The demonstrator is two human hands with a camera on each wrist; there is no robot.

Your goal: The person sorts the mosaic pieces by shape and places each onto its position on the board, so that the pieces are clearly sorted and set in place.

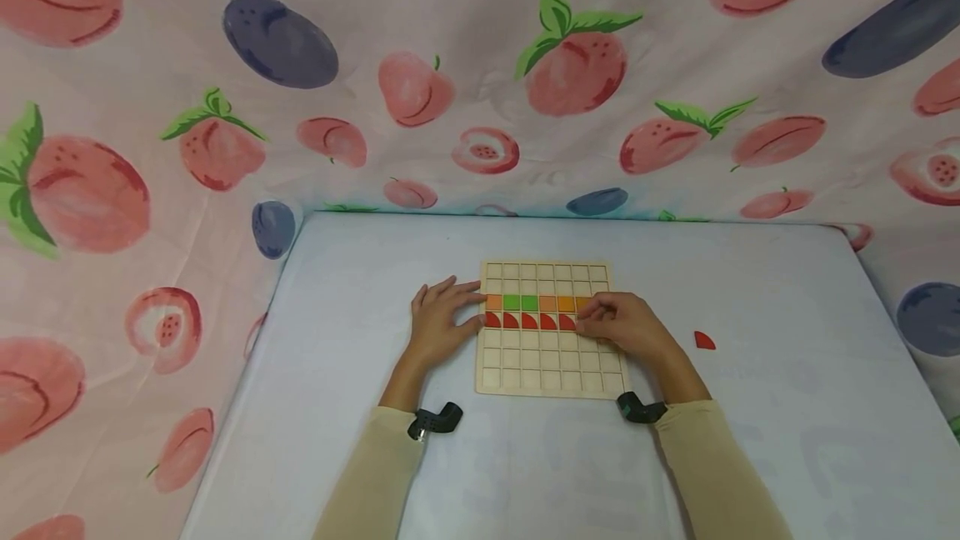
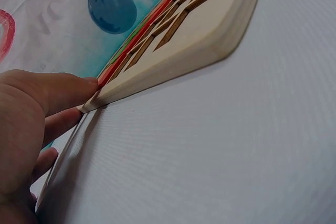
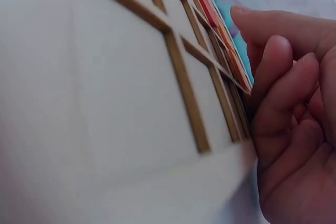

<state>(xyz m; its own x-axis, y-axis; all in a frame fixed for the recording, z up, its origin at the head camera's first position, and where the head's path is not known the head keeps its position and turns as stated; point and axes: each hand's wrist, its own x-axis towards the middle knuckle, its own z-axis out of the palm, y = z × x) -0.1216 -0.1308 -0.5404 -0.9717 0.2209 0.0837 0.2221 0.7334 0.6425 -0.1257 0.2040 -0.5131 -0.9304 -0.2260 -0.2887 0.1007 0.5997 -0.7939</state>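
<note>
A wooden grid board (image 1: 531, 377) lies flat on the table. One row holds green and orange square tiles (image 1: 521, 302); below it runs a row of tiles with red quarter-circle shapes (image 1: 529, 322). My left hand (image 1: 438, 325) rests at the board's left edge, fingers spread. In the left wrist view, the left thumb (image 2: 79, 90) touches the board's rim beside the red row. Over the right end of the filled rows is my right hand (image 1: 626, 325), its fingertips low at the cells. Curled fingers (image 3: 275, 93) appear in the right wrist view; whether they pinch a tile is hidden.
A loose red quarter-circle piece (image 1: 704, 341) lies on the white table (image 1: 540, 473), right of the board. A fruit-patterned cloth (image 1: 360, 40) hangs behind and at the sides. A black wrist device (image 1: 641, 408) sits on the right wrist, another (image 1: 437, 420) on the left.
</note>
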